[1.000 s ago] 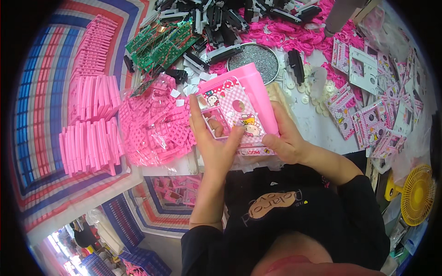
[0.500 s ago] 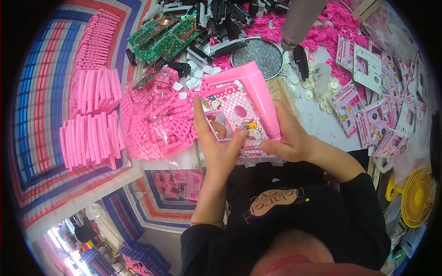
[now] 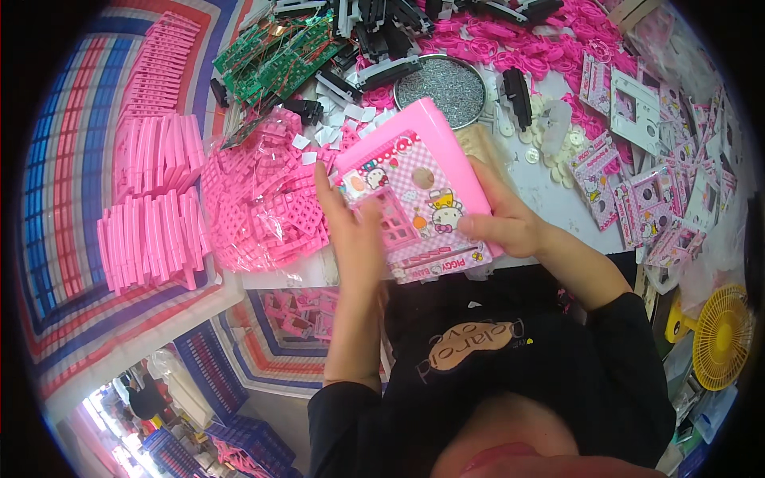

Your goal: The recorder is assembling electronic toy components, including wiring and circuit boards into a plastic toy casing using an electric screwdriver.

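Left hand (image 3: 357, 243) spread, blurred; right hand (image 3: 514, 231) pinched pink case (image 3: 460, 171). I saw pink grid (image 3: 397, 229) newly filling printed panel (image 3: 405, 177), apparently seated.

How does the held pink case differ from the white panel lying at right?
The pink case has a printed front; the white panel shows a plain face. The case is thick, the panel flat. The right hand grips the case; the panel lies loose. Both have a rectangular window.

the view is bright, edges curved, lower left overexposed.
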`<act>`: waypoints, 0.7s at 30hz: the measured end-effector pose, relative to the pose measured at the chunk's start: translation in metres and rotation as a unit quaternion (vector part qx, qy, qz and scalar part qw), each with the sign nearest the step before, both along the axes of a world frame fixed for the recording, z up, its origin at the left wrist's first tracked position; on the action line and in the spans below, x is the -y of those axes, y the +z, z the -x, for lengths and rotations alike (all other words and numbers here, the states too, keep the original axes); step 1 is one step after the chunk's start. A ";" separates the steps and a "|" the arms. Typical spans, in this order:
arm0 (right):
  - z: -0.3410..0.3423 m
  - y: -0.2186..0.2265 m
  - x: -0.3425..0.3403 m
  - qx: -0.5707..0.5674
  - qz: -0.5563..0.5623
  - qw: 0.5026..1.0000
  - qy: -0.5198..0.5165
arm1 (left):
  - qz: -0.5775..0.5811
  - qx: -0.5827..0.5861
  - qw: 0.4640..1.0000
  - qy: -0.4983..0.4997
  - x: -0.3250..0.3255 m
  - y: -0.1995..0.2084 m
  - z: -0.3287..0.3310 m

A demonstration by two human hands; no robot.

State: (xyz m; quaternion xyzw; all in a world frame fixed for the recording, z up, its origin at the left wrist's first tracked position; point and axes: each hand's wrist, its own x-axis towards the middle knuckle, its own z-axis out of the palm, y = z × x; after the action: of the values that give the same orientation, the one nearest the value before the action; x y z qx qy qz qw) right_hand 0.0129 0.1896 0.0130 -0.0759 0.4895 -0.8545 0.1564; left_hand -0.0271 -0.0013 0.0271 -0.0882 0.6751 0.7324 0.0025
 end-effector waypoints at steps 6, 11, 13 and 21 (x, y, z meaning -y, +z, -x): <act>0.001 0.013 -0.017 0.062 -0.111 0.987 0.096 | -0.052 -0.021 0.998 0.023 0.019 -0.015 0.016; -0.009 0.012 -0.015 0.012 -0.018 1.000 0.012 | -0.097 -0.022 0.994 0.039 0.013 -0.007 0.018; -0.010 0.018 -0.012 -0.003 -0.013 1.000 -0.004 | -0.099 -0.023 0.994 0.043 0.020 -0.012 0.024; -0.016 0.018 -0.005 -0.060 -0.112 0.991 -0.041 | -0.113 -0.063 0.990 0.060 0.019 -0.006 0.016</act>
State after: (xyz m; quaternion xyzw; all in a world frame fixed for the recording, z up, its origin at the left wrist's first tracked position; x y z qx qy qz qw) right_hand 0.0285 0.1949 0.0310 -0.0887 0.5932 -0.7941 0.0986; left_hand -0.0430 -0.0198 0.0215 -0.0814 0.5799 0.8072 -0.0741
